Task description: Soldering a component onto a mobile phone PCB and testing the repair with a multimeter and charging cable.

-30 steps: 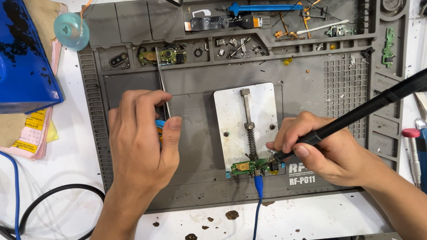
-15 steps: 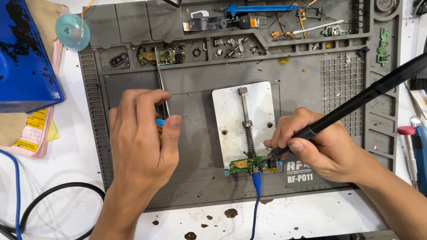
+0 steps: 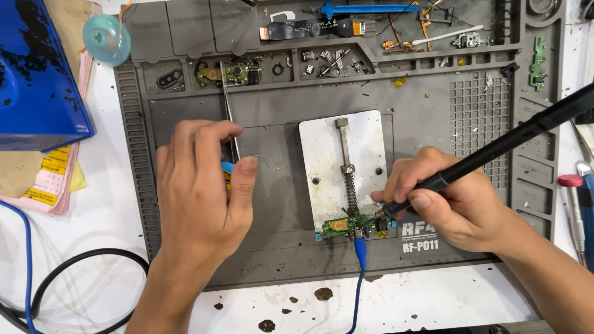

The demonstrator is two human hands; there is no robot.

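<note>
Board: small green circuit board (image 3: pixel 351 226) clamped at the lower edge of a white metal holder plate (image 3: pixel 322 161), on a grey work mat (image 3: pixel 278 260); a blue cable (image 3: pixel 359 272) plugs into its lower edge and runs off the bottom of the frame.
Right hand: right hand (image 3: pixel 458 204) closed around a black soldering iron (image 3: pixel 495 148), tip down at the board's right end; the exact contact point is too small to make out.
Left hand: left hand (image 3: pixel 201 192) closed, fingers curled over thin metal tweezers (image 3: pixel 229 105) whose upper part sticks out above the knuckles; a bit of blue shows under the fingers, kind unclear.
Hidden: lower part of the tweezers covered by the left hand; iron handle cut off at the right edge.
Wire: thin bent wire (image 3: pixel 267 159) lying on the mat just right of the left thumb.
Mat trays: top compartments hold small screws, camera modules and flex parts, too small to sort.
Left of mat: blue box (image 3: pixel 34 80), a pale blue spool (image 3: pixel 106 40), paper slips (image 3: pixel 52 179).
Right edge: red-capped tool (image 3: pixel 572 210), partly cut off.
Surface: white surface (image 3: pixel 433 297) with brown spots near the bottom; a black cable (image 3: pixel 74 260) loops at lower left.
</note>
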